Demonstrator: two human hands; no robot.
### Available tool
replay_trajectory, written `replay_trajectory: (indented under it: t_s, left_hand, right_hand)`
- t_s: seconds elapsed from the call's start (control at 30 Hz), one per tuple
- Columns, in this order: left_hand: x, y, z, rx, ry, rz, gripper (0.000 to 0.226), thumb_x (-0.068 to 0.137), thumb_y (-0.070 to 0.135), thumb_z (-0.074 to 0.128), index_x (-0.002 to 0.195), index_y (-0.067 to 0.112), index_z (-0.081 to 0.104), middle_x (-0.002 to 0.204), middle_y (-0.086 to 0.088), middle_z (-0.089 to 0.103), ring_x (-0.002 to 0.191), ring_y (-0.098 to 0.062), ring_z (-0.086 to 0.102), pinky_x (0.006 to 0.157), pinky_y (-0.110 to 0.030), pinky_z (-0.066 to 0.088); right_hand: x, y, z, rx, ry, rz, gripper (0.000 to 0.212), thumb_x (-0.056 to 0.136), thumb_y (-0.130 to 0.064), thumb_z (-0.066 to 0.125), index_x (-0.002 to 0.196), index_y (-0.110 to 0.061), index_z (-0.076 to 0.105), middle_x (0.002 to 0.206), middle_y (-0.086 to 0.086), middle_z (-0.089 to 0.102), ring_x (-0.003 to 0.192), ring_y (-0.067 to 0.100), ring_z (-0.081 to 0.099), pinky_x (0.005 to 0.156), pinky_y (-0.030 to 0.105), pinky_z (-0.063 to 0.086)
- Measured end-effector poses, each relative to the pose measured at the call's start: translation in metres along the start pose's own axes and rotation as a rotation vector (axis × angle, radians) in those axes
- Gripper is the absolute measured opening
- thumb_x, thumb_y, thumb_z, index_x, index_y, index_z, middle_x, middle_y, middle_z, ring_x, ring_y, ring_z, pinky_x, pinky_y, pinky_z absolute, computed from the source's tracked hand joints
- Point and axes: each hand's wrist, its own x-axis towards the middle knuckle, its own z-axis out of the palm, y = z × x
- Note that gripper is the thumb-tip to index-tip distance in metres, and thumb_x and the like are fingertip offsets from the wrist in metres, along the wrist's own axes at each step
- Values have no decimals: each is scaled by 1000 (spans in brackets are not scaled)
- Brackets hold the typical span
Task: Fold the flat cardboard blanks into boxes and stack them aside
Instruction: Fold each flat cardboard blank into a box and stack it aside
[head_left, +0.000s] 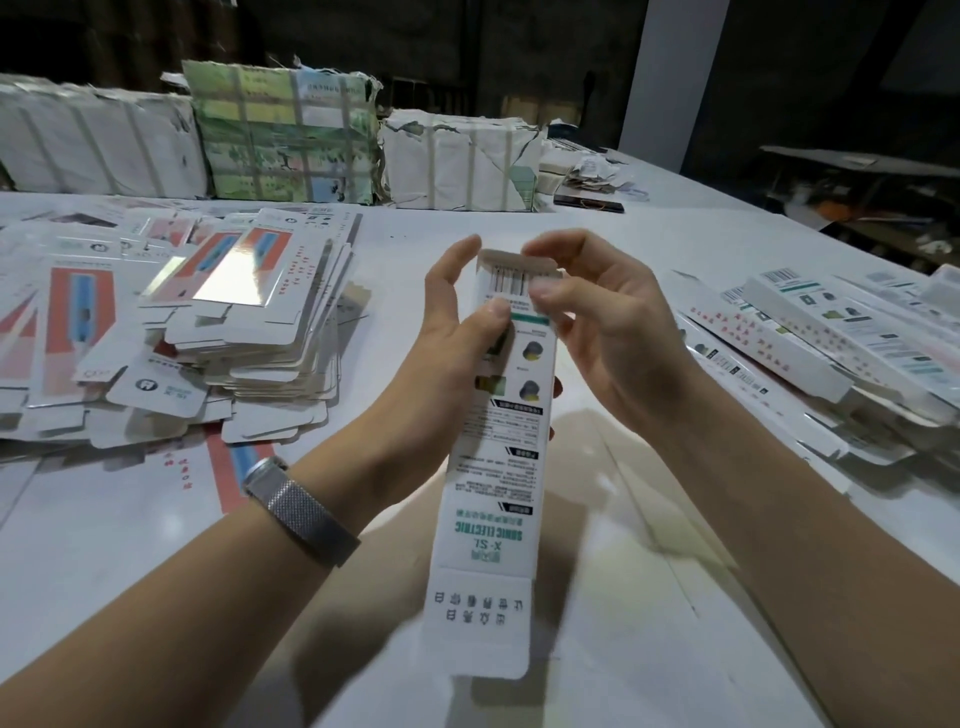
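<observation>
Long white box (493, 467), held upright above the desk (649, 597) between both hands, printed panel facing the camera, text upside down. Top flap (514, 260) half bent over the open far end, bottom flap (480, 623) hanging straight and unfolded toward the wearer. Left hand (452, 332) cradling the left edge, thumb pressed on the front panel, other fingers (460, 254) spread and extended upward beside the flap: probably to steady the tube while the end gets closed. Right hand (597, 322) curled over the top, thumb on the barcode area, forefinger on the flap's rim, pinching it down, likely toward tucking in. Metal watch band (301, 504) on the left wrist. Heap of flat blanks (249, 312) on the left within reach, finished boxes (831, 332) lying on the right. Taped bundles (285, 135) lined up along the desk's far edge.
</observation>
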Motion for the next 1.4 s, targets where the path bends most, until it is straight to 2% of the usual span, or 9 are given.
replay_trajectory:
  t_s: [0.03,0.13,0.3,0.5,0.63,0.87,1.13,1.23,1.4]
  left_hand:
    - [0,0,-1,24,-11,-17,41,109,32,36,139,57,23,81,-10,72,78,-32,71,66,-49,61]
    - [-3,1,0,69,-64,-59,42,105,37,46,139,53,27,85,-10,72,75,-28,69,66,-46,60]
    - [-3,0,-1,99,-95,-45,70,86,29,60,144,45,26,105,-6,70,85,-24,71,69,-38,58]
    - [-4,3,-3,98,-132,-16,70,99,20,58,146,56,22,110,-5,70,89,-31,71,71,-39,59]
    - [-5,5,-3,71,-164,-19,72,99,18,56,147,57,20,99,-6,71,82,-30,70,67,-38,59]
    - [-8,10,-4,36,-218,-21,74,94,17,53,151,48,16,84,-4,72,71,-24,70,60,-30,56]
    - [-8,12,-6,-86,-278,-101,58,99,23,55,143,50,29,94,-15,67,77,-35,70,58,-42,57]
    - [-8,14,-8,-117,-325,-121,61,95,21,50,143,52,30,92,-15,69,75,-33,70,57,-41,58]
    - [-9,13,-9,-48,-303,-111,71,97,18,52,147,57,19,88,-9,72,70,-28,71,58,-38,57]
  right_hand:
    - [0,-1,0,-15,-5,23,3,86,-15,58,88,-15,60,80,-4,65,78,17,63,71,27,52]
    - [1,-2,0,-15,11,77,20,92,-25,56,75,-15,53,70,-4,62,74,19,62,67,27,53]
    - [2,0,-3,9,-29,172,7,84,-14,62,91,-12,61,77,1,66,80,24,65,71,36,52]
    - [2,-1,-1,-62,91,54,5,77,-14,69,72,-15,71,72,8,67,77,33,61,74,48,47]
    - [2,0,0,-79,116,18,9,79,-14,67,71,-16,65,68,1,65,77,32,61,72,47,44]
    - [2,-6,-5,-75,38,61,9,83,-14,61,76,-13,56,67,-7,65,72,14,68,59,25,51]
    - [2,-12,-13,-77,-23,120,8,83,-12,58,74,-12,56,68,-1,66,80,26,63,64,34,42]
    - [1,-15,-14,-100,-26,119,12,84,-11,57,72,-10,55,67,-1,67,77,23,66,61,30,46]
    - [0,-15,-11,-123,-27,152,22,86,-7,57,68,-10,46,67,-1,67,79,24,67,72,42,44]
